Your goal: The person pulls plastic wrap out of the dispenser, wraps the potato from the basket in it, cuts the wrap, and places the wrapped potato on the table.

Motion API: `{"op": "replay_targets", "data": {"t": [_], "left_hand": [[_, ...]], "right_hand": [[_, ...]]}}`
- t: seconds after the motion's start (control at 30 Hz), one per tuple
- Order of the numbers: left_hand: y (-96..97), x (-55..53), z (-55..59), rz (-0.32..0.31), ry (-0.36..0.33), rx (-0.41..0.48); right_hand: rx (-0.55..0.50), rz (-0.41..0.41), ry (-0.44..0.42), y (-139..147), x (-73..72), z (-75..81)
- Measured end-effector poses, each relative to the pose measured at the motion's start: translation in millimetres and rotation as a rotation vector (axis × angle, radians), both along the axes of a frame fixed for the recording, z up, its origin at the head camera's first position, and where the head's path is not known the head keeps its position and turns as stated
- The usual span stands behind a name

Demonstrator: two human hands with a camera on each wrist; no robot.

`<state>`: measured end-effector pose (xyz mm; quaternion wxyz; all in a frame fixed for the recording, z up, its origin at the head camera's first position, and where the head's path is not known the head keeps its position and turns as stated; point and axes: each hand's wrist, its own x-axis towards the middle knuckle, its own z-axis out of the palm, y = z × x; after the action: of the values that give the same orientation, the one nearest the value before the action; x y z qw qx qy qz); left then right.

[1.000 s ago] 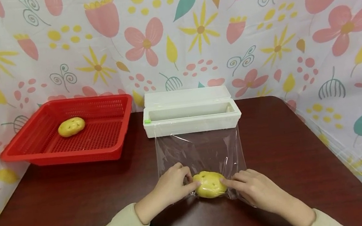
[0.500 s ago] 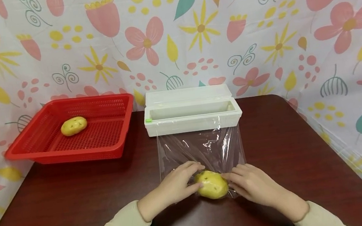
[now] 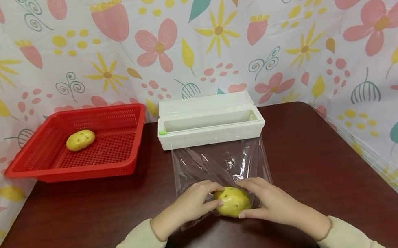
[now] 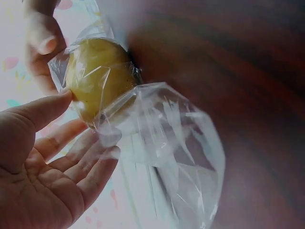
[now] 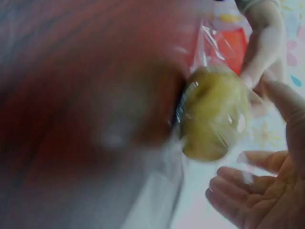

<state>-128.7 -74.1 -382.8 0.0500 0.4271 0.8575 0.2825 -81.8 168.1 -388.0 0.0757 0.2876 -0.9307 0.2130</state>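
Since the frame half a second ago, the right hand [image 3: 276, 201] has spread: its fingers now reach past the upper right of the near potato [image 3: 233, 202], and its thumb has come out by the lower right edge. The left hand [image 3: 195, 202] has hardly shifted, nor have the things behind.

We look down on a dark reddish-brown, glossy surface [image 3: 315, 143] with a rounded far right corner. Behind it and along both sides hangs a white cloth [image 3: 186, 15] printed with pink, yellow and teal flowers and leaves.

We count two potatoes. The near one sits close to us on the surface, between the hands, with clear film [image 3: 207, 164] over it, as both wrist views show. The far potato [image 3: 80, 140] lies in the one red basket [image 3: 82, 170] at the back left. We count one white box [image 3: 211, 135], with its single lid [image 3: 205, 104] raised behind it and one small green piece [image 3: 162, 132] at its left end; one sheet of film runs from its front toward the near potato.

We see two hands, in two pale sleeves. The left has its thumb touching the near potato, its other fingers apart from the thumb and loosely extended. The right has its thumb and fingers well apart around the potato's right side.
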Motion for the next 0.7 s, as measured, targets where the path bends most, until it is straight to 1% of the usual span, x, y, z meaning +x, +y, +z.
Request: {"op": "replay_targets", "data": {"t": [0.1, 0.27, 0.3, 0.4, 0.47, 0.53, 0.57, 0.6, 0.63, 0.67, 0.7], "left_hand": [[0.0, 0.3, 0.8, -0.004, -0.024, 0.009], [0.1, 0.5, -2.0, -0.023, -0.049, 0.033], [-0.2, 0.4, -2.9, -0.027, -0.053, 0.04], [-1.5, 0.3, -4.2, -0.029, -0.081, 0.059], [-2.4, 0.9, -4.0, -0.021, -0.103, 0.066], [-4.1, 3.3, -2.0, 0.001, -0.096, 0.07], [-5.0, 5.3, -1.0, 0.017, -0.068, 0.071], [-6.0, 7.9, 0.4, 0.03, -0.02, 0.079], [-6.7, 11.2, 2.1, 0.035, 0.048, 0.1], [-7.3, 15.3, 4.1, 0.033, 0.136, 0.123], [-7.5, 19.9, 5.9, 0.018, 0.238, 0.145]], "right_hand": [[-0.026, 0.039, -0.064, -2.8, -4.0, -5.4], [-0.197, 0.128, -0.138, -1.0, -11.6, -12.5], [-0.239, 0.143, -0.169, -0.3, -13.2, -13.4], [-0.322, 0.153, -0.267, 1.2, -17.4, -15.7], [-0.348, 0.15, -0.33, 2.8, -19.0, -16.0], [-0.357, 0.147, -0.374, 4.2, -20.3, -15.5], [-0.356, 0.151, -0.383, 4.7, -21.0, -15.1], [-0.359, 0.157, -0.395, 5.1, -21.8, -14.6], [-0.365, 0.164, -0.407, 5.3, -22.6, -13.9], [-0.371, 0.17, -0.418, 5.2, -23.6, -13.5], [-0.377, 0.178, -0.432, 5.0, -24.5, -12.9]]}}
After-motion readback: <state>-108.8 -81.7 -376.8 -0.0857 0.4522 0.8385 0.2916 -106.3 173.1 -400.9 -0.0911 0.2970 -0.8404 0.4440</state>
